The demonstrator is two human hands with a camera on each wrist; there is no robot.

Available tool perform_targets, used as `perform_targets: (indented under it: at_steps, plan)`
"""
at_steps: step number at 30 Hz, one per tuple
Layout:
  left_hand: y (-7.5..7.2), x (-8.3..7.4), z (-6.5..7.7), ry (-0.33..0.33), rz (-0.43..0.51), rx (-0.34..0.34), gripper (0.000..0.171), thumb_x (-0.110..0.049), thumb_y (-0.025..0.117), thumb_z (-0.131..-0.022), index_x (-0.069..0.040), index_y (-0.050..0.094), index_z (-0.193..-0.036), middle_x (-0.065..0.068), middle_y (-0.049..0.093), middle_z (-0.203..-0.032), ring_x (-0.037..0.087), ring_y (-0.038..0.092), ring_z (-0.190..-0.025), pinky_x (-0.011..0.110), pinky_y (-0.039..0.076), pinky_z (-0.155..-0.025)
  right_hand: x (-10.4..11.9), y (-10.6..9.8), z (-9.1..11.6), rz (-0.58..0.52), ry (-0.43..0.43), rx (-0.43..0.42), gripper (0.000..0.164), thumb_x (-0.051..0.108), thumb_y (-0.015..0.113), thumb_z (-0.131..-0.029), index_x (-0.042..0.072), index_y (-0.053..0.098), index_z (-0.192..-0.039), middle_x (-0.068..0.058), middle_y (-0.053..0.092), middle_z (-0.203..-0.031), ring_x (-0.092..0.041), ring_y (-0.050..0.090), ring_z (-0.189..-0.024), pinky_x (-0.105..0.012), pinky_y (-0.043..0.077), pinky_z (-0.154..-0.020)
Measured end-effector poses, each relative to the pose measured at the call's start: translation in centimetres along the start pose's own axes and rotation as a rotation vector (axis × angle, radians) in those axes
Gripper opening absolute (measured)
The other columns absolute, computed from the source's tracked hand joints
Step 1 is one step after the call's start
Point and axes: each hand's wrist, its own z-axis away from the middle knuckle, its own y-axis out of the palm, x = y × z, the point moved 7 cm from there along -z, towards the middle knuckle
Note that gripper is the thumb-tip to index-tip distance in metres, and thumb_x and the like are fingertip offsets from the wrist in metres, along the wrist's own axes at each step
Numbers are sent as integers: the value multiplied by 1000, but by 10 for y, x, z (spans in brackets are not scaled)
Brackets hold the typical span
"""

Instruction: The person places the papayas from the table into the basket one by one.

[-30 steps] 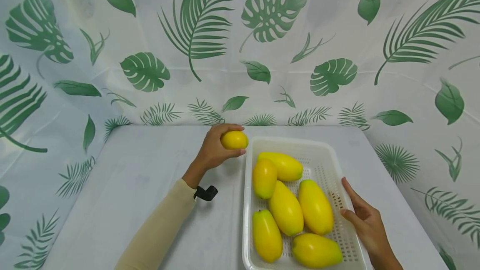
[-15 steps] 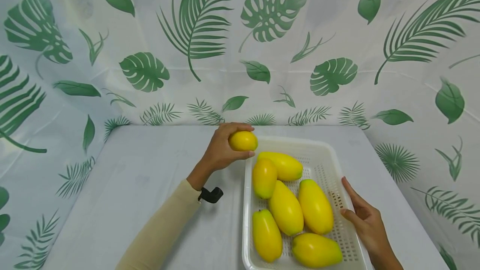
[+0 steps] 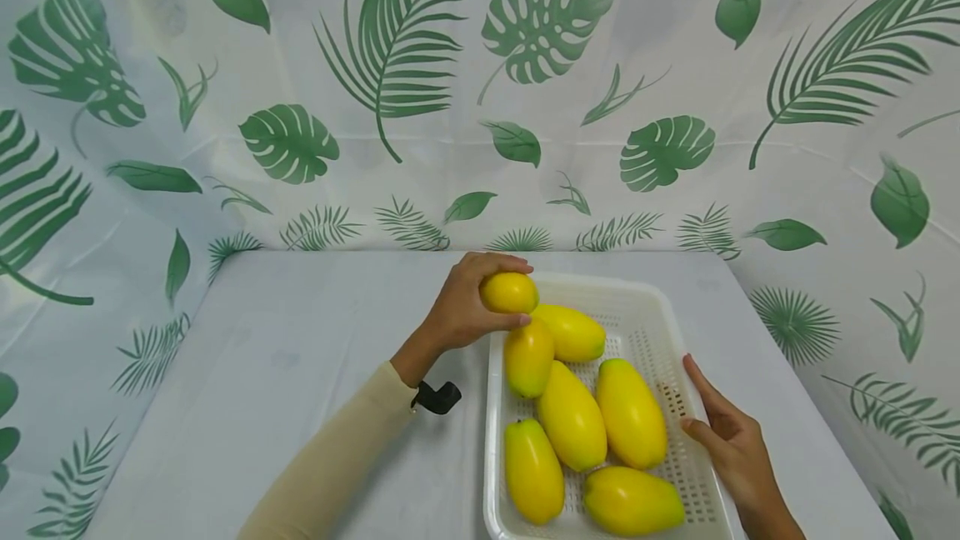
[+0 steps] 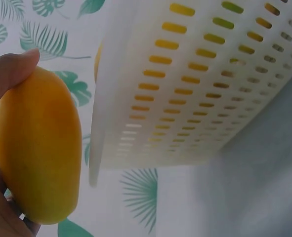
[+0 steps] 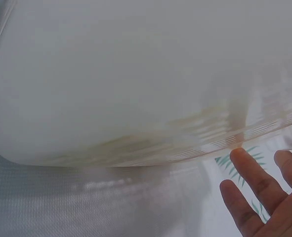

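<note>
My left hand (image 3: 468, 307) grips a yellow mango (image 3: 510, 293) above the far left corner of a white plastic basket (image 3: 667, 307). In the left wrist view the thumb and fingers wrap the mango (image 4: 39, 148), which hangs outside the basket's slotted wall (image 4: 150, 89). Several more mangoes, yellow with greenish ends, lie inside; the closest one (image 3: 529, 358) is just below the held fruit. At the basket's right rim, my right hand (image 3: 738, 448) holds on, thumb over the edge and fingers outside. The right wrist view shows fingertips against the basket's underside (image 5: 111, 89).
A white-covered table (image 3: 300, 373) extends left of the basket. Behind and beside it hangs a white curtain (image 3: 442, 173) with green leaf prints. A black device (image 3: 438, 397) is strapped at the left wrist.
My left hand has carried the mango rightward from beside the basket, over its left rim. The right hand and the basket have stayed in place.
</note>
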Motion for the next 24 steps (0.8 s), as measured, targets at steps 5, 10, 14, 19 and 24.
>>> perform_targets:
  at_steps: [5,10,14,19,24]
  plan:
    - [9,-6,-2,23,-13,20,60,-32,96,-77,-29,72,-132,-12,69,-139,15,54,-129,42,48,-108,-1,0,-1,-8,-15,-9,67,0,57,-107,16,32,-167,15,30,-172,13,55,-129,-26,64,-80]
    - [18,-12,-5,38,-26,46,59,-31,95,-78,-28,72,-133,-12,70,-139,15,54,-130,42,47,-108,-2,0,0,-12,-26,-11,67,-2,56,-106,15,32,-167,15,30,-172,13,56,-129,-26,64,-80]
    - [22,-16,-7,39,-33,61,59,-29,95,-78,-29,73,-133,-12,70,-139,16,54,-130,45,45,-110,-1,0,0,-12,-41,-7,67,-2,56,-106,13,32,-167,14,31,-172,13,55,-130,-26,64,-80]
    - [28,-20,-11,48,-53,91,58,-35,93,-79,-31,72,-133,-13,69,-141,15,53,-131,46,43,-111,0,0,0,-14,-47,-4,67,-3,55,-106,13,32,-167,15,33,-171,11,57,-129,-28,65,-78]
    - [37,-27,-15,59,-76,131,58,-38,93,-79,-32,73,-133,-13,69,-141,14,53,-133,46,43,-112,0,1,0,-12,-58,0,67,-3,55,-106,12,32,-167,14,32,-172,11,57,-129,-27,64,-79]
